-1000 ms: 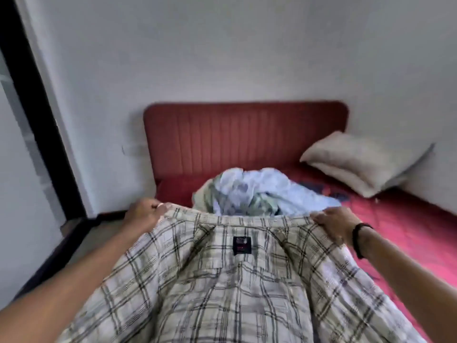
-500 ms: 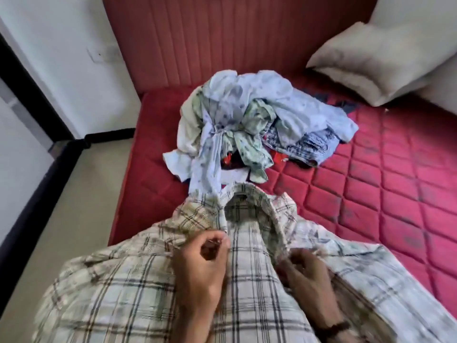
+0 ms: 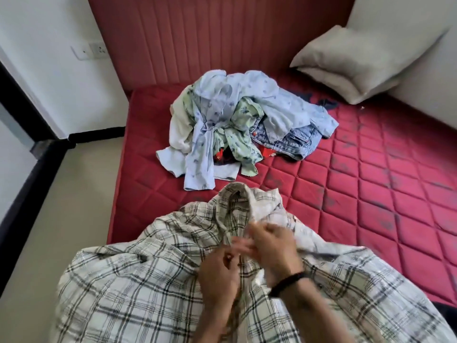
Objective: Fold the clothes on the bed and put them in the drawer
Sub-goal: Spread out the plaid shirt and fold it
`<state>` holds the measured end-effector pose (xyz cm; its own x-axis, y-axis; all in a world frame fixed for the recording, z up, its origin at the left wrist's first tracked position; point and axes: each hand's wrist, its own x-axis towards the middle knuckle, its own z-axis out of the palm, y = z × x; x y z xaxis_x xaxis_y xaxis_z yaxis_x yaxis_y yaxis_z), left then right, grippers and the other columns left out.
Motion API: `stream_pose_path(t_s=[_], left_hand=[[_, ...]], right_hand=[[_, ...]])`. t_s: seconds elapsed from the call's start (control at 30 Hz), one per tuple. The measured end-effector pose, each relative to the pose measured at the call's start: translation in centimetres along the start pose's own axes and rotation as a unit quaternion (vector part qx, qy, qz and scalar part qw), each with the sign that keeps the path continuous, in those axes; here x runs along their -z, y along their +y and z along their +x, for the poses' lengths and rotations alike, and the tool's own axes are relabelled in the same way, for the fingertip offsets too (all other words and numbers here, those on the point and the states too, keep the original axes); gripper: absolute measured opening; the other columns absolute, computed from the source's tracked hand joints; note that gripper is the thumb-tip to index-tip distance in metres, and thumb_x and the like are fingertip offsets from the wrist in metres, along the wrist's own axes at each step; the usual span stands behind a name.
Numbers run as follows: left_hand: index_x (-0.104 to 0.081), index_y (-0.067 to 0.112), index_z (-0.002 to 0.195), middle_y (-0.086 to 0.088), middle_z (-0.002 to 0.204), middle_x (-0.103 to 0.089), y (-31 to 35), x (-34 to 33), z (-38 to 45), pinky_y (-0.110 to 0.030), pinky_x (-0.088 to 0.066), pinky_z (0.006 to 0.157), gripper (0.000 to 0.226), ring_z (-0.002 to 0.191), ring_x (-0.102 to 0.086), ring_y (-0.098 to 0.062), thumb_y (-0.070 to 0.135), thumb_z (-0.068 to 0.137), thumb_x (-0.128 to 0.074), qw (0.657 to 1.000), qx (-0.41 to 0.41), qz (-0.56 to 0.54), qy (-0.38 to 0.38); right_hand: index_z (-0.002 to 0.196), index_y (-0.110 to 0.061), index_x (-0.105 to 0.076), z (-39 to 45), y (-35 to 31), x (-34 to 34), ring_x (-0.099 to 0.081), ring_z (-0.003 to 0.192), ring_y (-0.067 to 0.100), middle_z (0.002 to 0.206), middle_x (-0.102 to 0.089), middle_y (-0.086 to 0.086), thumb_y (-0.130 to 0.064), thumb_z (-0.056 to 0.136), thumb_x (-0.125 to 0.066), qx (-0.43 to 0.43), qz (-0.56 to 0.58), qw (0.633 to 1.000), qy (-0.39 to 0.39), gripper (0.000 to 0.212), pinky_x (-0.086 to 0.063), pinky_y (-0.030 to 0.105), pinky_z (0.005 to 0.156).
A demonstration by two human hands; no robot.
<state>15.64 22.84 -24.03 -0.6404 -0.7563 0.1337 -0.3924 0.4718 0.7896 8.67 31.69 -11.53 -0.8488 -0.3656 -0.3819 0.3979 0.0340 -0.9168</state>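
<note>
A cream plaid shirt [image 3: 138,288] lies spread over the near end of the red quilted mattress [image 3: 358,194], collar pointing away from me. My left hand [image 3: 217,276] and my right hand [image 3: 274,246] meet at the shirt's front opening just below the collar, fingers pinching the fabric edges; the right fingers are blurred. A black band sits on my right wrist. Beyond the shirt a loose pile of clothes [image 3: 237,120] rests on the mattress: pale blue printed pieces, a green one, white cloth and denim. No drawer is in view.
A red padded headboard [image 3: 210,38] stands behind the pile. A beige pillow [image 3: 356,60] leans in the far right corner against the white wall. Beige floor [image 3: 61,206] runs along the bed's left side, with a wall socket [image 3: 91,50] and a black door frame [image 3: 22,100].
A second ago my hands held the shirt up by its shoulders, wide apart. Since then it has been laid on the bed and both hands have come together at its front, the right sliding up toward the collar.
</note>
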Motion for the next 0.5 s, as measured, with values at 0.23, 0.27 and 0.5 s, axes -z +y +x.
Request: stream_pose_path(t_s=[0.23, 0.27, 0.5], left_hand=[[-0.074, 0.007, 0.102, -0.008, 0.090, -0.080, 0.1, 4.0, -0.3, -0.019, -0.060, 0.069, 0.018, 0.077, -0.074, -0.009, -0.002, 0.087, -0.076, 0.840, 0.283, -0.460, 0.048], [-0.073, 0.006, 0.102, -0.008, 0.091, -0.080, 0.4, 3.8, -1.4, -0.020, -0.060, 0.071, 0.018, 0.079, -0.074, -0.011, -0.004, 0.087, -0.075, 0.829, 0.300, -0.470, 0.027], [-0.077, 0.009, 0.101, -0.005, 0.095, -0.080, 0.6, 1.1, -2.9, -0.021, -0.059, 0.075, 0.017, 0.090, -0.077, -0.015, 0.001, 0.087, -0.078, 0.885, 0.241, -0.398, -0.016]], right_hand=[[0.084, -0.021, -0.060, -0.8, 13.9, -0.7, -0.061, 0.071, 0.019, 0.083, -0.065, 0.005, -0.038, 0.088, -0.073, 0.018, -0.138, 0.983, 0.121, 0.021, -0.054, 0.034, 0.064], [0.089, -0.021, -0.061, -0.7, 14.1, -0.3, -0.062, 0.072, 0.018, 0.083, -0.065, 0.003, -0.036, 0.091, -0.073, 0.028, -0.130, 0.986, 0.103, 0.020, -0.056, 0.036, 0.066], [0.092, -0.007, -0.064, 0.3, 12.8, 2.8, -0.059, 0.071, 0.013, 0.076, -0.065, 0.000, -0.022, 0.097, -0.071, 0.045, -0.103, 0.993, -0.044, 0.018, -0.051, 0.032, 0.065]])
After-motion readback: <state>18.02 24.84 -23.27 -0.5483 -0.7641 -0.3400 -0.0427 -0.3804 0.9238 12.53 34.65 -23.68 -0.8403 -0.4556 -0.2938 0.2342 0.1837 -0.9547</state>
